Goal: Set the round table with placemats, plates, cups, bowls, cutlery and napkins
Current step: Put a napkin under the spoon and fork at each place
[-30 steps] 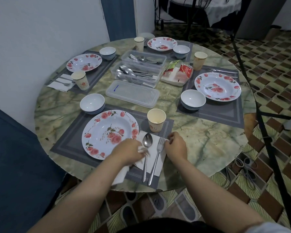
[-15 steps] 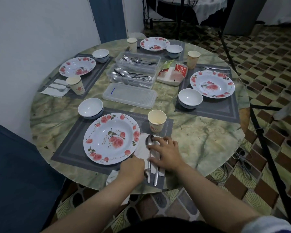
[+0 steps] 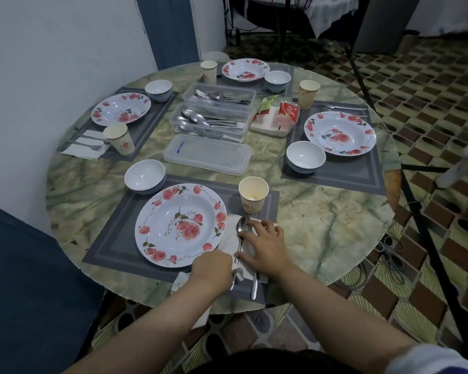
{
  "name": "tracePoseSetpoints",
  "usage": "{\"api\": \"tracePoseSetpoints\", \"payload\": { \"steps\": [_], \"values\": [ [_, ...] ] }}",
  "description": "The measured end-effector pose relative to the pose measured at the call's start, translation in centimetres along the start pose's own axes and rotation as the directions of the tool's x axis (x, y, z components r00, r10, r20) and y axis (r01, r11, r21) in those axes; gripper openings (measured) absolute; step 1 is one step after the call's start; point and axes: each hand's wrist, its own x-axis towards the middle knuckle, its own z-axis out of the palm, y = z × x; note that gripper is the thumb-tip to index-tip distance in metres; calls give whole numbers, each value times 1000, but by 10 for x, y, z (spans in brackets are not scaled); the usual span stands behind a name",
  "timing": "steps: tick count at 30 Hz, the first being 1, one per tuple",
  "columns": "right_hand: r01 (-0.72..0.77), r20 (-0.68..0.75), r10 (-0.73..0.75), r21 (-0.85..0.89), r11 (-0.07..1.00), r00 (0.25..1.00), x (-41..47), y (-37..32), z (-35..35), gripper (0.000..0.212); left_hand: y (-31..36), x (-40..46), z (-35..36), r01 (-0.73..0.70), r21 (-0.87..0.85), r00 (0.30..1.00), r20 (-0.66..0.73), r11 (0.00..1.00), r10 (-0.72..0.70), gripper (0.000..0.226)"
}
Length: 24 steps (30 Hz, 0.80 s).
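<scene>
At the near place setting the right hand (image 3: 265,248) lies spread, fingers relaxed, pressing on the spoon (image 3: 240,233) and the fork (image 3: 255,283) that rest on the white napkin (image 3: 227,238), just right of the flowered plate (image 3: 180,224). The left hand (image 3: 212,268) is curled at the napkin's near edge; its grip seems to pinch the paper, though I cannot tell for sure from here.

The step looks like squaring up cutlery and napkin. To do it well, I would keep the flat hand light, so the spoon and fork stay parallel while the napkin is tugged straight beneath them. The paper is thin and could tear or bunch. Both handles reach almost to the edge of the placemat (image 3: 114,233), close to the rim of the table (image 3: 335,238), so nudging them inward, clear of the paper cup (image 3: 253,195), seems wise.
</scene>
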Motion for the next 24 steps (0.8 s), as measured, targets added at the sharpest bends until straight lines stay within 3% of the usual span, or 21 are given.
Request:
{"api": "tracePoseSetpoints", "payload": {
  "steps": [3,7,11,24],
  "values": [
    [-22,-90,20,-17,1000,996,-2,3,0,53,0,1,4,-1,11,1000,-16,1000,1,30],
    [-205,-225,207,34,978,952,-13,13,-2,47,1,-3,8,-8,-18,999,-49,1000,7,30],
    [-353,-217,353,43,935,910,-20,17,3,52,2,-4,13,-36,-26,997,-66,999,34,30],
    [-392,-147,389,7,920,909,-17,27,13,41,-1,-5,15,-33,-59,996,-83,998,28,31]
  ]
}}
